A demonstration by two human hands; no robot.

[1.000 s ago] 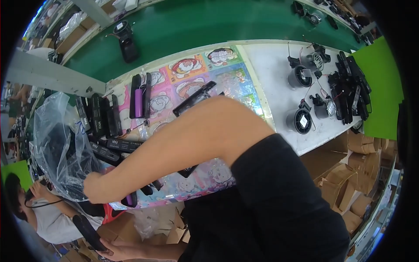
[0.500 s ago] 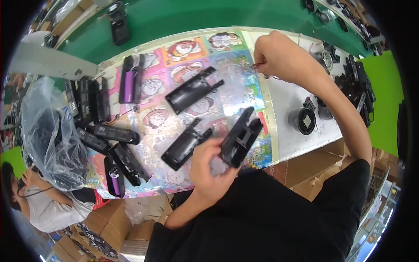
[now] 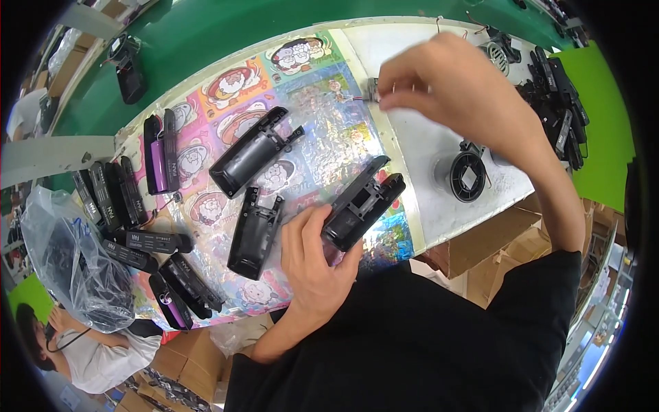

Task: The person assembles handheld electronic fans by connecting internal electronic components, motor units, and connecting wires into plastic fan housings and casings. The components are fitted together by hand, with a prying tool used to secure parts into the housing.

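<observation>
My left hand [image 3: 316,264] is closed around the lower left end of a black plastic housing [image 3: 360,206], a half shell with two prongs. The housing is tilted, its inner side up. My right hand [image 3: 446,86] is over the white surface at the mat's right edge, fingers curled and partly blurred. At its fingertips is a small metallic part with thin wires [image 3: 373,90], apparently pinched. Two similar black half shells, one farther away [image 3: 250,154] and one nearer [image 3: 254,237], lie open on the mat left of the held housing.
On the colourful mat [image 3: 230,82], several black housings [image 3: 154,242] lie at the left, some with purple cylinders [image 3: 159,165]. A clear plastic bag [image 3: 75,261] stands beside them. At the right are a round black fan part [image 3: 468,177] and piled black parts [image 3: 566,120]. Another person [image 3: 103,350] sits lower left.
The view has shifted, so the mat's contents appear farther left. My right hand still has the small wired part at its fingertips. My left hand keeps its hold on the housing.
</observation>
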